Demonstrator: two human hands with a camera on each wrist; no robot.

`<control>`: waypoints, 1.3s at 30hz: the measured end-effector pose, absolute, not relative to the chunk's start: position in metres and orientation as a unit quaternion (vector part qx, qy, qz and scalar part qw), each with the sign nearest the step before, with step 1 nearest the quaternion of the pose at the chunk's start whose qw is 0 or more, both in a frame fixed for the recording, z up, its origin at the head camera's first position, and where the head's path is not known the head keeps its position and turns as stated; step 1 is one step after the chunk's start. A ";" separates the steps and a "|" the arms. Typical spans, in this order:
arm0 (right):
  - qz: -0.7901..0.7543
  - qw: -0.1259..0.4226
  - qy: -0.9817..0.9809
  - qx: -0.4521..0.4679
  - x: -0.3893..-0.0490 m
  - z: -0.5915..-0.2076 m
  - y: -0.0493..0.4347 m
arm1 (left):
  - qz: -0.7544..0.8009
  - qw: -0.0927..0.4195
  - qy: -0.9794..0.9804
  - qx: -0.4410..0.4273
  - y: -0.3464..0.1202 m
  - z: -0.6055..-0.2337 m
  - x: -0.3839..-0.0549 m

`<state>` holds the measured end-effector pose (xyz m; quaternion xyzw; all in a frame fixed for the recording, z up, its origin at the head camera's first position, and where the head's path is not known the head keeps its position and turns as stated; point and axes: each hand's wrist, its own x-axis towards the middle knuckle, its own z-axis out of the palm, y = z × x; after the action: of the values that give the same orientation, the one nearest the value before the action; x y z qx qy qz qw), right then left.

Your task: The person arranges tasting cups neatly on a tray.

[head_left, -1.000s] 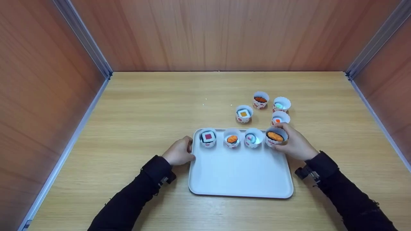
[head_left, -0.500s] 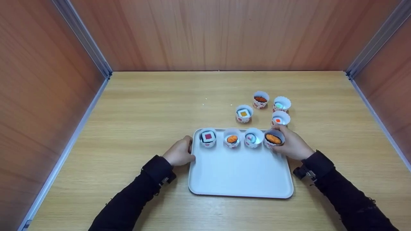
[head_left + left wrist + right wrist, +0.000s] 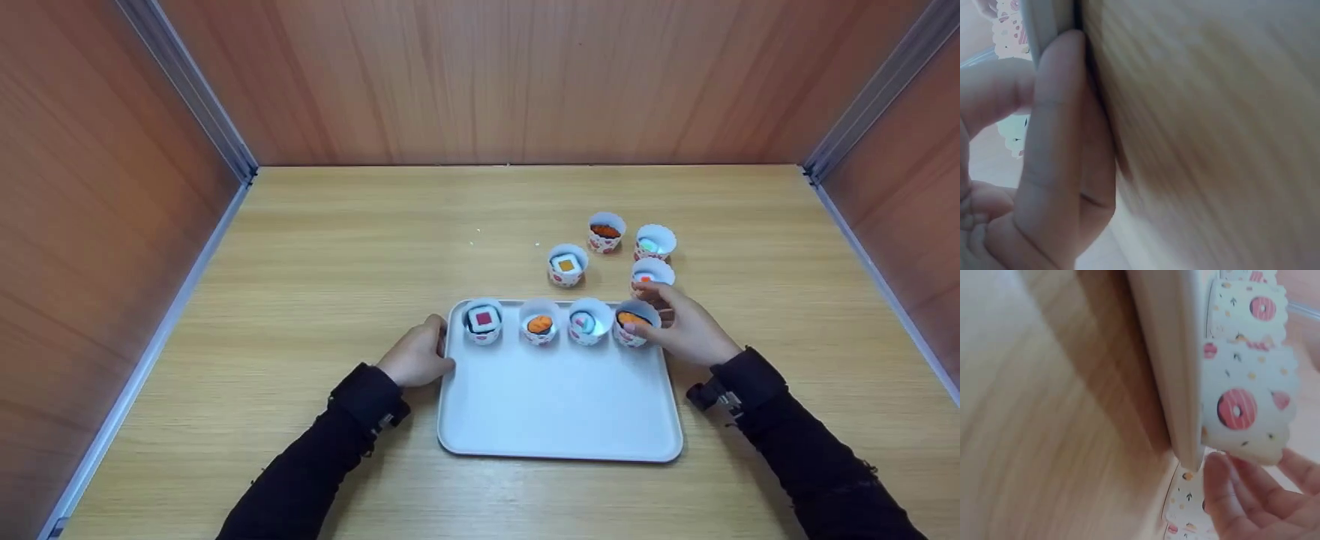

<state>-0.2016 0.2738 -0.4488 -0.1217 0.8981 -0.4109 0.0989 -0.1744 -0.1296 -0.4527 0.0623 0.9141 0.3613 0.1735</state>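
A white tray (image 3: 559, 405) lies on the table, bearing a row of paper cups along its far edge. My left hand (image 3: 416, 356) grips the tray's left edge, thumb over the rim; the left wrist view shows its fingers (image 3: 1053, 118) against the outer side. At the row's right end stands a patterned paper cup (image 3: 1241, 399) holding an orange sushi-like piece (image 3: 634, 319). Around this cup's right side my right hand (image 3: 690, 330) is spread, its thumb overlapping the cup in the head view. The other row cups hold a white square piece (image 3: 484, 319), an orange piece (image 3: 539, 324) and a pale round piece (image 3: 583, 323).
Behind the tray stand more filled paper cups: one with a yellow-centred square (image 3: 566, 266), one with a reddish-brown filling (image 3: 606, 232), one with a pale green piece (image 3: 655, 241). Another cup (image 3: 653, 271) is right by my right fingertips. Wooden walls (image 3: 510, 82) enclose the table.
My right hand has shifted the end cup slightly left, toward the row, and then its fingers have loosened and spread from it. The left hand stays on the tray edge.
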 end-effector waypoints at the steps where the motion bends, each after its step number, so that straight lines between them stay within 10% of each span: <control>1: -0.416 0.087 0.897 -0.120 -0.203 -0.448 0.274 | 0.361 0.173 0.914 0.061 -0.130 -0.452 -0.174; 12: -0.456 -0.069 0.887 -0.036 -0.216 -0.447 0.282 | 0.353 0.167 0.919 0.056 -0.129 -0.453 -0.173; 24: -0.440 0.055 0.896 0.025 -0.237 -0.452 0.289 | 0.360 0.169 0.915 0.061 -0.131 -0.455 -0.173; 39: -0.432 0.079 0.898 0.020 -0.249 -0.455 0.281 | 0.361 0.170 0.915 0.055 -0.128 -0.454 -0.173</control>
<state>-0.2494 0.2814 -0.4546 0.0204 0.8983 -0.4318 0.0794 -0.1728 -0.1282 -0.4540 0.0552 0.9152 0.3610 0.1703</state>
